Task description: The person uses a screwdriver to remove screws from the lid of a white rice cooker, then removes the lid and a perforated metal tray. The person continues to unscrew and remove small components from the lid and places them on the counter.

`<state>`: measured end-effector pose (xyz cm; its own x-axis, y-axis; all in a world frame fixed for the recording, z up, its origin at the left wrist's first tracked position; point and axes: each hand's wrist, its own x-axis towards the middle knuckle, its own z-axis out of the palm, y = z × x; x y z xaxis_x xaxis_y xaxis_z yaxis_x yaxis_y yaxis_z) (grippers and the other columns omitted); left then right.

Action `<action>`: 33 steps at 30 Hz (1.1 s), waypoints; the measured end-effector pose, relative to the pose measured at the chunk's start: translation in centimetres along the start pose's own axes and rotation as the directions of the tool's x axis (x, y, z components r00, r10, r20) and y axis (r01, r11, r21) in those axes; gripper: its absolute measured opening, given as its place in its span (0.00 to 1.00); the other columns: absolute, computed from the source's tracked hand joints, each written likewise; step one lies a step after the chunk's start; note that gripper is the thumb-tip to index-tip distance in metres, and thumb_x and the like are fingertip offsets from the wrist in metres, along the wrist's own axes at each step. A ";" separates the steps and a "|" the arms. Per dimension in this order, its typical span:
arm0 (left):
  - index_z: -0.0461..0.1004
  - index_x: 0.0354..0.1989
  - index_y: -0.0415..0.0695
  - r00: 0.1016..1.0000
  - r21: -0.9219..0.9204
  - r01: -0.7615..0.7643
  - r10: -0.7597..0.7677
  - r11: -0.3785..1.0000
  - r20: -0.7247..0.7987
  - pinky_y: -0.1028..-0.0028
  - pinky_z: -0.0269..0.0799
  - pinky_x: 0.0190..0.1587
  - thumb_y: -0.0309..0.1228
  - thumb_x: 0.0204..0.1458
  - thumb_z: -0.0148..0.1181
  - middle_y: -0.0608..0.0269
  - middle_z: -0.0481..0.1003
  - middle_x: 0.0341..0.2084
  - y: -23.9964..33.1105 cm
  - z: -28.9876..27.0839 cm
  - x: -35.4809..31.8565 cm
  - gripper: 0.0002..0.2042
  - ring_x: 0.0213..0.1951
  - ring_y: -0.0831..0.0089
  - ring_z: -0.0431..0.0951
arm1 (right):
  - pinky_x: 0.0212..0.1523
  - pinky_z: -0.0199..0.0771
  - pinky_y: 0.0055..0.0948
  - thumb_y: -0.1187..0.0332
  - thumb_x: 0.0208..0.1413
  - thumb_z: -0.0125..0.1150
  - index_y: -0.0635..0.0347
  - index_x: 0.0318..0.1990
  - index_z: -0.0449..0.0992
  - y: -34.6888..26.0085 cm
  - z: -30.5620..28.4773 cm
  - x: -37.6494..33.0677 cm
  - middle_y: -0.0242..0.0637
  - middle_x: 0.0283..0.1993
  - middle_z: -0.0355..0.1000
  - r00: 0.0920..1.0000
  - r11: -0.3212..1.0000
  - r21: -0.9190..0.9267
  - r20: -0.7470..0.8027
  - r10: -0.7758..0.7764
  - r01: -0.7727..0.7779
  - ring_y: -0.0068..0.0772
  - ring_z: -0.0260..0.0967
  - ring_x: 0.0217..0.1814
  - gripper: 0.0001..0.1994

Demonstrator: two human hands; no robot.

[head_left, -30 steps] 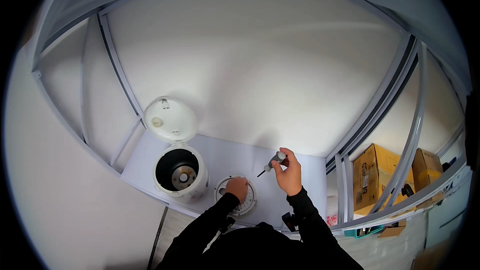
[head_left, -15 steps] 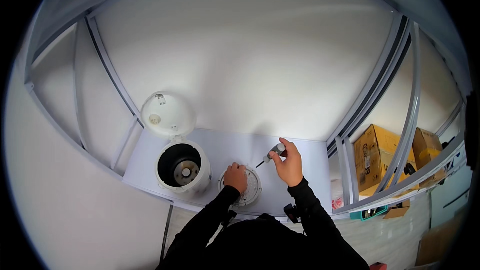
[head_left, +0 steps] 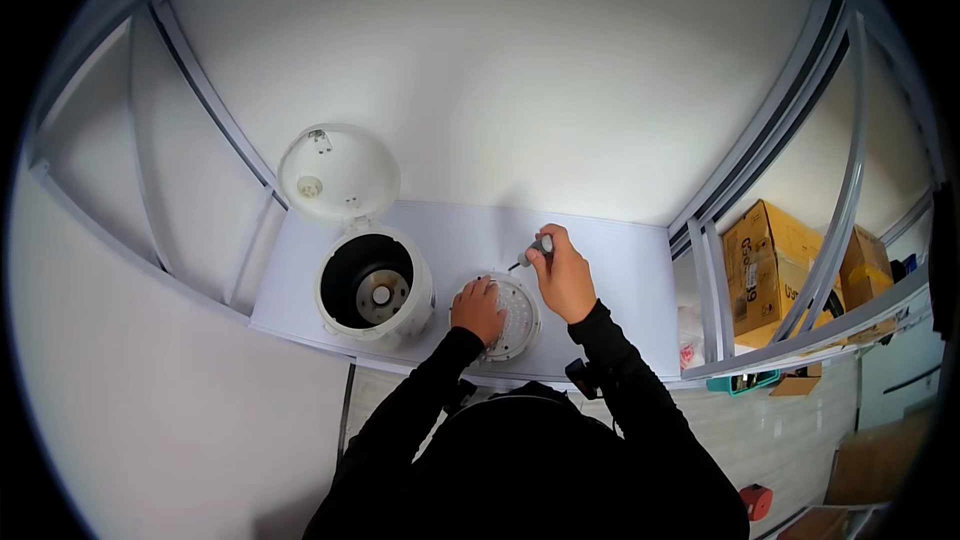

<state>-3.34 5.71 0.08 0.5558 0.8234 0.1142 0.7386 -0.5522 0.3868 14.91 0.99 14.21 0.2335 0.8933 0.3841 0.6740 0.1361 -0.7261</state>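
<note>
Cooker (head_left: 420, 318): smooth, plastic-looking; inside, dull metal plate (head_left: 366, 298). Right of cooker: plastic-looking disc (head_left: 519, 318); farther right, matt cardboard carton (head_left: 752, 275).

The table (head_left: 620, 290) runs left to right, with the wall panel (head_left: 500, 90) behind its far edge. On its left part stands the cooker (head_left: 422, 310); the lid (head_left: 350, 165) is at the cooker's far side. Right of the cooker, just beside it, the disc (head_left: 522, 315) lies near the table's near edge. The left hand (head_left: 478, 308) rests on the disc's left part. The right hand (head_left: 566, 275) is at the disc's far right, holding the screwdriver (head_left: 543, 243), whose tip is by the disc's far rim. Beyond the table's right end are the larger carton (head_left: 755, 270) and, right of it, the smaller carton (head_left: 866, 275); the basket (head_left: 742, 386) is nearer.
</note>
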 end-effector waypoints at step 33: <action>0.74 0.58 0.39 0.990 0.008 0.128 -0.128 0.992 -0.057 0.56 0.62 0.63 0.48 0.46 0.69 0.58 0.68 0.62 -0.2 0.0 -0.5 0.33 0.63 0.58 0.67 | 0.38 0.77 0.42 0.65 0.63 0.65 0.58 0.54 0.69 -0.9 4.8 0.6 0.49 0.45 0.77 0.992 0.997 0.010 0.097 -0.083 0.083 0.52 0.77 0.36 0.17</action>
<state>-3.81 5.41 -0.04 0.4340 0.8934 0.1162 0.8070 -0.4429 0.3906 11.07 3.48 12.35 0.1076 0.9161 0.3862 0.6842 0.2136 -0.6973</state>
